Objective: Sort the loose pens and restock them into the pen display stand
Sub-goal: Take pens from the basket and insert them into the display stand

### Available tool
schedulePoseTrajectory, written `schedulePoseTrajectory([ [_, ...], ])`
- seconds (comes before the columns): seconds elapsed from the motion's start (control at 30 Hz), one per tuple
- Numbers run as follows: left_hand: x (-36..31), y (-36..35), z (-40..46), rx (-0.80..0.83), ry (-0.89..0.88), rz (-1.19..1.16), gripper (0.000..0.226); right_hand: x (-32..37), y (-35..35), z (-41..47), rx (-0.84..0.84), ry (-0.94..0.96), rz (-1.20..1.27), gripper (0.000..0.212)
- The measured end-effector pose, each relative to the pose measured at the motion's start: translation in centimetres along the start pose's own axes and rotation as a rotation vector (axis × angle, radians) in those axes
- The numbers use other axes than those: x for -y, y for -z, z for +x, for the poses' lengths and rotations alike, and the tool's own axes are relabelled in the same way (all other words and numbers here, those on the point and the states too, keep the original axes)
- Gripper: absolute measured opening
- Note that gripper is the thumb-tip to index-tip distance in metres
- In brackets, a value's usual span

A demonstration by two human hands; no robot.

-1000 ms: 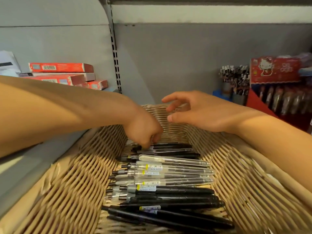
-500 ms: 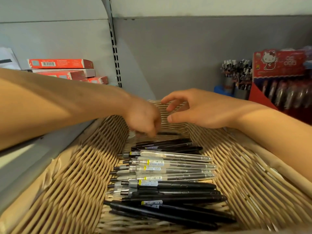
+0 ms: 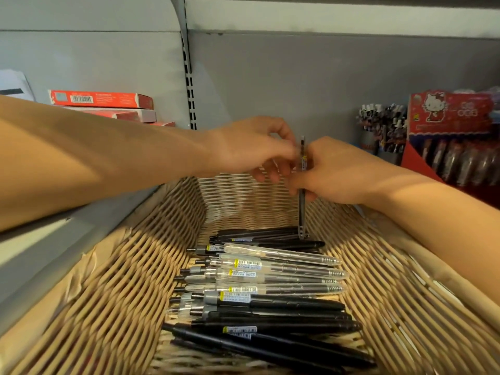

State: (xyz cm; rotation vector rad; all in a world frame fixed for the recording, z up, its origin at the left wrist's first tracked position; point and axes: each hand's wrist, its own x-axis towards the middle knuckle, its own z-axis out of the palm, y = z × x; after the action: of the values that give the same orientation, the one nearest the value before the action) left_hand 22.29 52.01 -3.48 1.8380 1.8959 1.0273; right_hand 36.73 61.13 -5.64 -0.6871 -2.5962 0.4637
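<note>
A woven wicker basket (image 3: 113,293) holds several black and clear pens (image 3: 265,288) lying crosswise in a row. Above its far end, a black pen (image 3: 302,209) stands upright, with its lower tip just over the farthest black pens. My right hand (image 3: 332,171) grips this pen around its middle. My left hand (image 3: 251,150) meets it from the left, fingertips pinching the pen's upper part. The pen's middle is hidden by the fingers.
Grey shelf back panel and a slotted upright (image 3: 189,85) stand behind the basket. Red flat boxes (image 3: 102,100) are stacked at the back left. At the right are cups of pens (image 3: 381,125) and a red cartoon-cat pen display box (image 3: 451,123).
My left hand rose out of the basket with a black pen and moved right. My right hand closed on the pen, which now stands upright between both hands.
</note>
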Motion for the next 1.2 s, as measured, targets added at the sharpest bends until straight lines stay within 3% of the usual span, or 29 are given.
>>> schedulePoseTrajectory([
  [0.07, 0.3, 0.5, 0.0, 0.104, 0.084, 0.262, 0.007, -0.1, -0.1, 0.0, -0.009, -0.001, 0.012, 0.005],
  [0.17, 1.5, 0.5, -0.8, 0.548, 0.187, 0.935, 0.026, -0.2, 0.0, -0.2, -0.003, 0.025, 0.021, 0.009],
  [0.23, 2.0, -0.2, -1.4, 0.787, 0.261, 1.078, 0.034, -0.1, 0.0, -0.3, 0.016, 0.043, 0.015, 0.013],
  [0.27, 2.1, -0.5, -1.5, 0.807, 0.265, 1.093, 0.035, 0.0, -0.1, -0.4, 0.024, 0.046, 0.007, 0.016],
  [0.5, 1.9, -0.9, -1.4, 0.735, 0.238, 1.0, 0.019, -0.1, -0.2, -0.4, 0.002, 0.066, 0.008, 0.016],
  [0.63, 1.5, -0.7, -1.2, 0.667, 0.2, 0.965, 0.026, -0.3, -0.4, -0.1, 0.002, 0.067, 0.002, 0.014],
  [0.87, 1.1, 0.7, 0.0, 0.108, 0.023, 0.71, 0.019, -0.5, 0.1, -0.1, -0.188, 0.045, 0.016, 0.009],
  [0.97, 0.9, 0.7, 0.3, -0.054, -0.03, 0.574, 0.021, -0.2, 0.1, -0.1, -0.206, 0.05, 0.048, 0.011],
  [1.2, 1.5, 0.4, 0.8, -0.005, 0.06, 0.311, 0.014, -0.2, -0.2, -0.1, -0.125, 0.043, 0.072, 0.028],
])
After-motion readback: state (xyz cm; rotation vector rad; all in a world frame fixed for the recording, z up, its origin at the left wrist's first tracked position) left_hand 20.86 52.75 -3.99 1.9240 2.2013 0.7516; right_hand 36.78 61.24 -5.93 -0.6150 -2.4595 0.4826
